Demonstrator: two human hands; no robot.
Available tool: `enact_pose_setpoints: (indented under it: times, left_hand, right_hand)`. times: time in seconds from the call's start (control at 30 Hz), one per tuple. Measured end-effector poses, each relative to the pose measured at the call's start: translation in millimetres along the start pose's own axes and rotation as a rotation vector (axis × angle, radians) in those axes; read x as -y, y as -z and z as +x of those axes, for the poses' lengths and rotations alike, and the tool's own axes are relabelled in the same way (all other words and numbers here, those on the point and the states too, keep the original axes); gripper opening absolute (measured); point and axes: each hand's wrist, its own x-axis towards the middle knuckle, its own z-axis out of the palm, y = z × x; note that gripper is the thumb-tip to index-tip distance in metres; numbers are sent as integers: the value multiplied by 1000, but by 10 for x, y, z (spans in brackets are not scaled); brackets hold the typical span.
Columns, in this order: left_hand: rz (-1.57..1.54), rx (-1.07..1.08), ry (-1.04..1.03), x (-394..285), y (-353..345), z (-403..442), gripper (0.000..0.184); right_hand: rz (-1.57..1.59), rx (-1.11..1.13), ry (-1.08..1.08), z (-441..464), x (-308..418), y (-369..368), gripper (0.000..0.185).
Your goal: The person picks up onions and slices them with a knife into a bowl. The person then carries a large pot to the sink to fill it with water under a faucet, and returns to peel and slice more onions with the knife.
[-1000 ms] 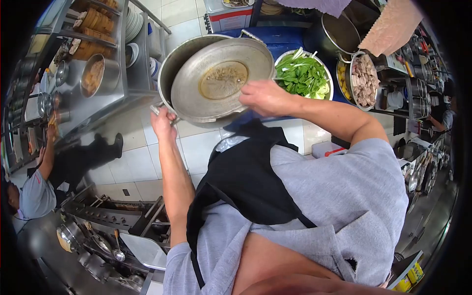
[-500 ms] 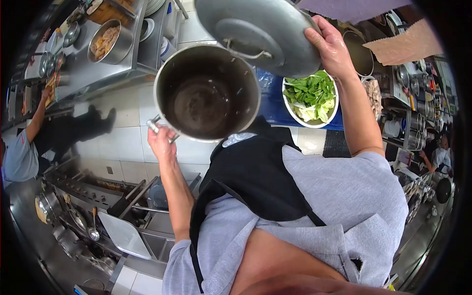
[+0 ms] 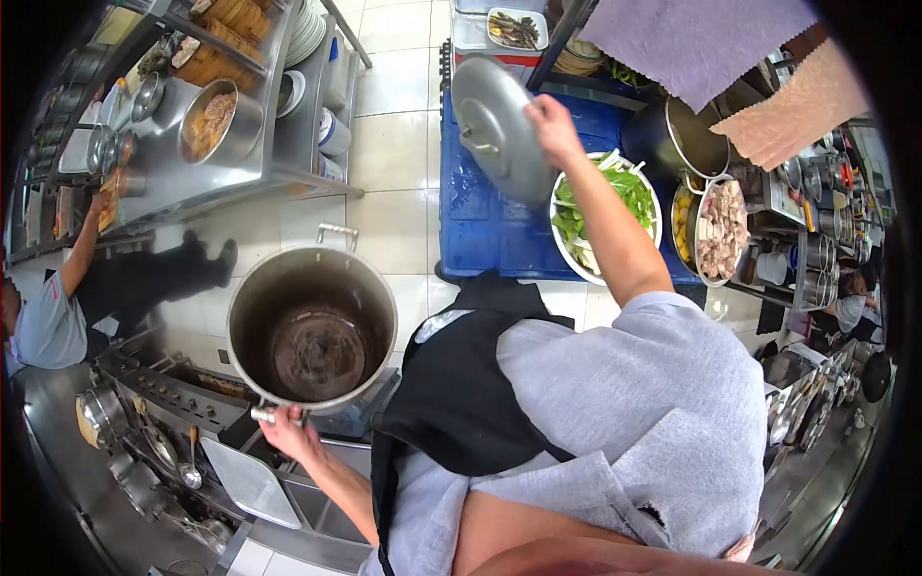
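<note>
My left hand [image 3: 291, 435] is closed round the side handle of a large, deep metal stockpot [image 3: 312, 384]. The pot is tilted with its mouth toward me, and its stained bottom shows with nothing in it. In my right hand [image 3: 554, 130] is a round grey metal pot lid [image 3: 499, 134], gripped by its rim and tilted, with its loop handle facing left. The lid is over a blue surface [image 3: 480, 235], just left of a white bowl of cut leafy greens [image 3: 634, 202]. My right forearm passes over part of that bowl.
A metal container of meat [image 3: 722, 230] and a big pot [image 3: 663, 144] stand at the right. At the left, a steel table [image 3: 250, 158] holds a pot of food [image 3: 213, 120]. A co-worker [image 3: 48, 322] is at far left; a stove [image 3: 173, 394] lies below.
The stockpot has moved left and down in view with my left hand. My right hand has brought the lid lower, away from the pot, over the blue surface.
</note>
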Motion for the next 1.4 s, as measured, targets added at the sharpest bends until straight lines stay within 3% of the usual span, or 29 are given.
enact_pose_setpoints:
  times: [0.03,0.13,0.2,0.27,0.4,0.47,0.53,0.6,0.63,0.67,0.7,0.73,0.8,0.87,0.9,0.97,1.0,1.07,1.1,1.13,1.2,1.27,1.33,1.4]
  left_hand:
    - [-17,-25,-1,-55,96,-33,19]
    - [-17,-147,-16,-70,312,-78,17]
    - [-25,-48,-47,221,735,117,16]
    - [-68,-112,15,139,678,43,17]
    - [-110,-233,135,134,681,-54,15]
    - [-155,-163,122,202,735,-109,13]
    - [-128,-212,84,177,651,-255,13]
    - [-172,-283,148,218,770,-234,14]
    - [-50,-180,172,428,1113,-66,6]
    - [72,-81,200,553,1315,-6,22]
    - [74,-91,204,537,1225,-66,22]
    - [7,-150,135,419,935,-176,7]
    - [-59,-227,63,385,842,-263,10]
    - [-38,-204,79,444,995,-215,8]
    - [-38,-234,69,353,910,-287,7]
    - [-108,-297,123,248,843,-407,6]
    - [-196,-344,174,159,715,-522,6]
    - [-223,-522,157,-117,333,-729,7]
    - [-220,-500,151,-107,401,-723,9]
    - [-240,-473,145,-164,407,-779,11]
    - [-261,-508,79,-355,434,-933,12]
    - [-219,-522,36,-462,470,-763,12]
    - [-281,-516,-14,-615,634,-1012,13]
    - [-333,-573,-63,-722,835,-1257,13]
  right_hand:
    - [192,27,-89,18,30,166,16]
    - [378,74,-223,419,-513,537,19]
    - [458,-9,-263,605,-812,482,29]
    - [360,-115,-285,636,-897,312,34]
    - [141,-350,-361,842,-1920,-53,39]
    - [82,-329,-464,644,-1610,-55,38]
    - [-40,-464,-520,630,-1658,-83,38]
    - [-156,-435,-523,816,-2049,-44,41]
    - [-150,-410,-611,916,-2148,-46,44]
    - [-149,-380,-698,983,-2231,-46,49]
    - [-155,-370,-699,1028,-2315,-31,49]
    - [-215,-409,-719,1083,-2382,-33,56]
    - [-277,-429,-732,1113,-2240,-72,65]
    - [-489,-410,-1023,926,-1336,43,73]
    - [-493,-394,-1017,885,-1166,-14,73]
    - [-880,-165,-487,761,-953,-189,72]
    - [-871,-135,-450,701,-972,-331,72]
    - [-809,93,-50,535,-1209,-853,71]
    - [-738,179,213,439,-1447,-1195,69]
    - [-687,401,114,191,-1229,-1552,73]
    - [-488,850,250,-412,-1083,-2304,74]
    - [-90,1254,-109,-1032,-130,-2961,70]
    - [219,1297,-218,-1628,472,-3616,57]
    - [459,1292,-458,-2165,1255,-4100,50]
